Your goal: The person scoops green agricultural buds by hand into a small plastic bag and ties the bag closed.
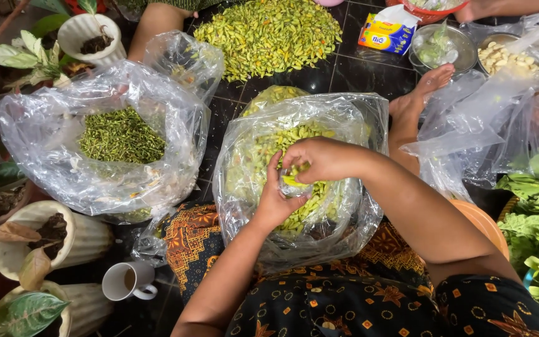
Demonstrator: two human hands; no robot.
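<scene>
A clear plastic bag full of small yellow-green chillies rests on my lap. Both hands meet over its open mouth. My left hand pinches a small chilli from below, fingers curled round it. My right hand comes over the top and grips the same chilli's upper end. Which part each hand holds is partly hidden by the fingers.
A second clear bag with green stems sits at left. A heap of chillies lies on the dark tiled floor behind. A white mug, plant pots, a metal bowl, leafy greens and another person's foot surround me.
</scene>
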